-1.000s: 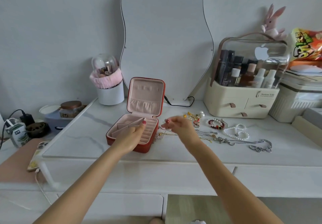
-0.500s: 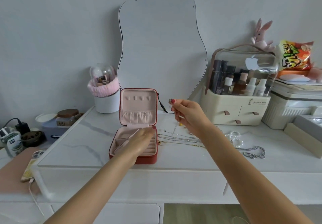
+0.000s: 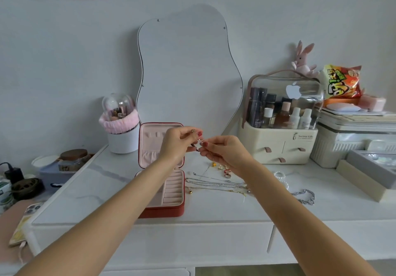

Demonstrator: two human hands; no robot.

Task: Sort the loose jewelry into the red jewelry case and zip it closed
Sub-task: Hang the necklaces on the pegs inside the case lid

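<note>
Red jewelry case (image 3: pixel 169 208) sits open on the white desk (image 3: pixel 214 211), lid upright, ring rolls exposed for loading. Both hands are raised above it: left hand (image 3: pixel 174 145) and right hand (image 3: pixel 222 150) each pinch a thin necklace (image 3: pixel 199 141) between fingertips, probably working the clasp before stowing it. Loose chains (image 3: pixel 214 184), rings (image 3: pixel 226 171) and pearl bracelet (image 3: pixel 279 176) wait just right of the case.

Bare tabletop (image 3: pixel 90 192) is left open left of the red jewelry case (image 3: pixel 169 208); the case's right flank is hemmed by loose chains (image 3: pixel 214 184) and rings (image 3: pixel 225 169); passage behind is blocked by the upright lid (image 3: pixel 150 145), mirror (image 3: pixel 188 72) and cosmetics organiser (image 3: pixel 278 140).
</note>
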